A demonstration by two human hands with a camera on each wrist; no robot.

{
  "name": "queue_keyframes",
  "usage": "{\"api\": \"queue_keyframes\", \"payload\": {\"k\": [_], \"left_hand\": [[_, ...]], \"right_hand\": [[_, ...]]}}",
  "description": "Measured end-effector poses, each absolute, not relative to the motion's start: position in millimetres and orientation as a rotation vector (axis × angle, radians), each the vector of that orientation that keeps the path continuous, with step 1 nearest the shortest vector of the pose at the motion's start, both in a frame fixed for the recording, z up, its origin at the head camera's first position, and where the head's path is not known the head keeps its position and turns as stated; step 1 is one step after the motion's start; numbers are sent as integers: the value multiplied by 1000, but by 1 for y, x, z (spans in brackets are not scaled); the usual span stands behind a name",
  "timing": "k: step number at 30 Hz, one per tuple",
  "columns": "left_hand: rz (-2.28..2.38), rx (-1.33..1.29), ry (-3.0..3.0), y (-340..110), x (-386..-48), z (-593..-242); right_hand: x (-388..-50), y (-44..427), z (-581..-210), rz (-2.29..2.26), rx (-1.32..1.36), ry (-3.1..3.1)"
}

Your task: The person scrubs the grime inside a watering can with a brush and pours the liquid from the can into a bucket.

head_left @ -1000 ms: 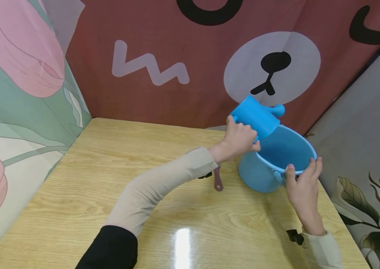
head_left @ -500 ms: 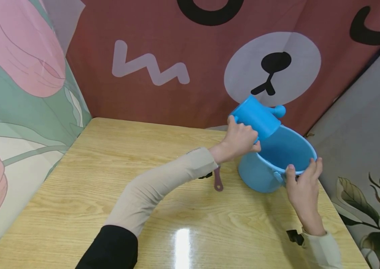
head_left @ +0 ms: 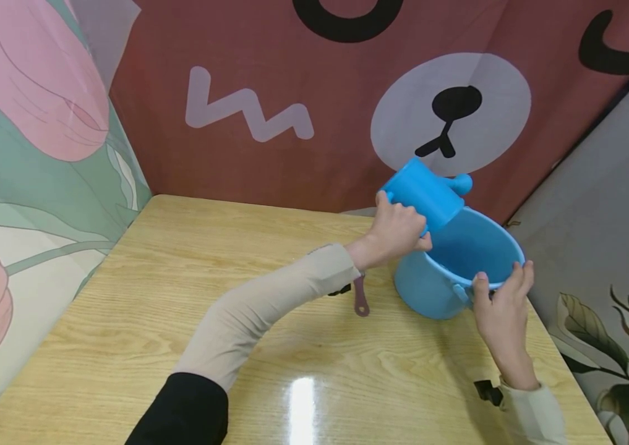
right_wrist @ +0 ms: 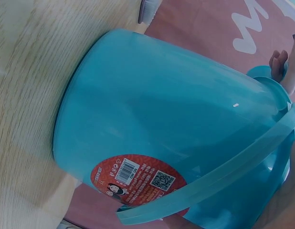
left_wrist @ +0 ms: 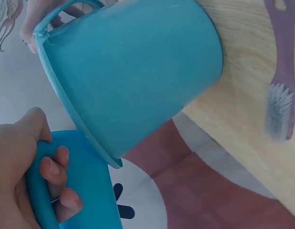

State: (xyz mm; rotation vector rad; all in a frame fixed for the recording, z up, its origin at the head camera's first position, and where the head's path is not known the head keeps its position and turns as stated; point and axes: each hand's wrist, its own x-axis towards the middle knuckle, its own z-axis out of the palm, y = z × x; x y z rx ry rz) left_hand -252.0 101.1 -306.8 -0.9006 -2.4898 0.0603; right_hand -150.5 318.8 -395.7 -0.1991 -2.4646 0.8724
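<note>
My left hand (head_left: 394, 225) grips the handle of a blue watering can (head_left: 427, 193), with fingers curled round it in the left wrist view. The can is tilted over the far left rim of a light blue bucket (head_left: 428, 290), its knobbed spout pointing right. Whether anything runs out of the can is not visible. My right hand (head_left: 503, 315) holds the bucket's near right rim, thumb and fingers on the edge. The bucket stands upright on the table, and its handle (right_wrist: 224, 171) hangs down its side. The bottom inside the bucket is hidden.
A brush (left_wrist: 283, 62) with a purple handle and pale bristles lies on the wooden table (head_left: 125, 321), left of the bucket. The left forearm partly covers it in the head view. Printed cloth (head_left: 253, 161) stands behind the table, with patterned panels on both sides.
</note>
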Motion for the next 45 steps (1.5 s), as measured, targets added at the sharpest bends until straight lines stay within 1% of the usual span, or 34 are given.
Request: {"api": "queue_keyframes", "payload": {"k": [12, 30, 40, 45], "left_hand": [[-24, -880, -2443, 93, -258, -317], [-52, -890, -2419, 90, -259, -322], [-158, -887, -2395, 89, -261, -326], [-298, -877, -2437, 87, -263, -328]], "right_hand": [[-150, 319, -396, 881, -200, -2462], [-151, 318, -396, 884, -194, -2459], [-150, 319, -396, 878, -186, -2457], [-150, 319, -396, 874, -181, -2457]]}}
